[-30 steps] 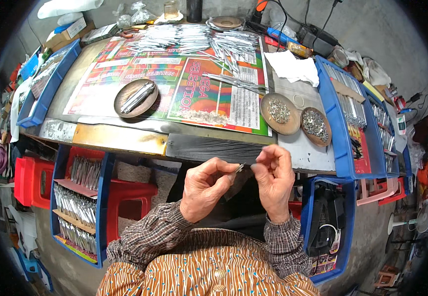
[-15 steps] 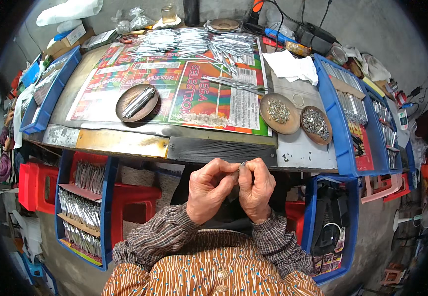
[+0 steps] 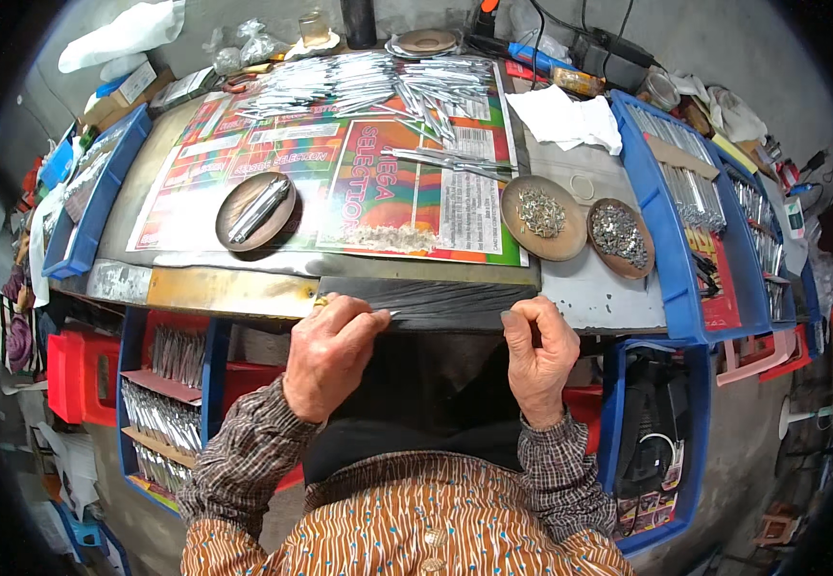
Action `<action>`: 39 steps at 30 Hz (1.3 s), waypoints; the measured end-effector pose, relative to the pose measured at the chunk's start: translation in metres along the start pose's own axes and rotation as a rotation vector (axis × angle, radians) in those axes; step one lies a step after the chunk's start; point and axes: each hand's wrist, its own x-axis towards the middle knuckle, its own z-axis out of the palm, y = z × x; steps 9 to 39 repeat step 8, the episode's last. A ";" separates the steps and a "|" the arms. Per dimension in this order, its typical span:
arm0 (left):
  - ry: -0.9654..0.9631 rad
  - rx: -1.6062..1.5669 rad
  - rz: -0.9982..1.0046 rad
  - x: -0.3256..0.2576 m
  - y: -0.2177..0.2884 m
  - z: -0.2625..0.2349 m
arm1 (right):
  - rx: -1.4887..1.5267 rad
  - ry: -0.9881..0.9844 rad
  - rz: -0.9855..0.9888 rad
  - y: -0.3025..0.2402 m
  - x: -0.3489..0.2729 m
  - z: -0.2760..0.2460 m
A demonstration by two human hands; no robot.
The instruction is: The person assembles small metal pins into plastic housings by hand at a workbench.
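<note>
My left hand (image 3: 332, 355) is closed at the table's front edge, fingers curled and thumb pressed in. A tiny pale tip pokes out beside its fingertips, too small to name. My right hand (image 3: 539, 357) is held apart from it, thumb up and fingers curled; what it pinches, if anything, is hidden. Ahead on a colourful printed sheet (image 3: 225, 211) stands a round dish (image 3: 234, 213) with silvery metal tubes (image 3: 261, 209). Right of the sheet's front stand a dish of small brass-coloured parts (image 3: 541, 213) and a dish of small grey metal parts (image 3: 618, 236).
Many slim silvery metal pieces (image 3: 364, 82) lie across the back of the table. Blue trays (image 3: 656, 259) of similar pieces flank it on the right, another blue tray (image 3: 76, 250) on the left. Below stand a blue crate (image 3: 130, 422) and a red stool (image 3: 81, 374). A white cloth (image 3: 565, 120) lies at back right.
My hands were together, fingertips meeting over a tiny thing. They have since parted: the left moved left, the right moved right.
</note>
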 end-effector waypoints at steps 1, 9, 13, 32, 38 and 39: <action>-0.007 0.000 0.002 0.002 0.000 0.000 | -0.010 -0.010 -0.014 0.000 0.000 -0.001; -0.173 0.076 0.096 0.027 0.006 0.032 | 0.007 -0.003 -0.073 0.005 0.002 0.003; -0.173 0.076 0.096 0.027 0.006 0.032 | 0.007 -0.003 -0.073 0.005 0.002 0.003; -0.173 0.076 0.096 0.027 0.006 0.032 | 0.007 -0.003 -0.073 0.005 0.002 0.003; -0.173 0.076 0.096 0.027 0.006 0.032 | 0.007 -0.003 -0.073 0.005 0.002 0.003; -0.173 0.076 0.096 0.027 0.006 0.032 | 0.007 -0.003 -0.073 0.005 0.002 0.003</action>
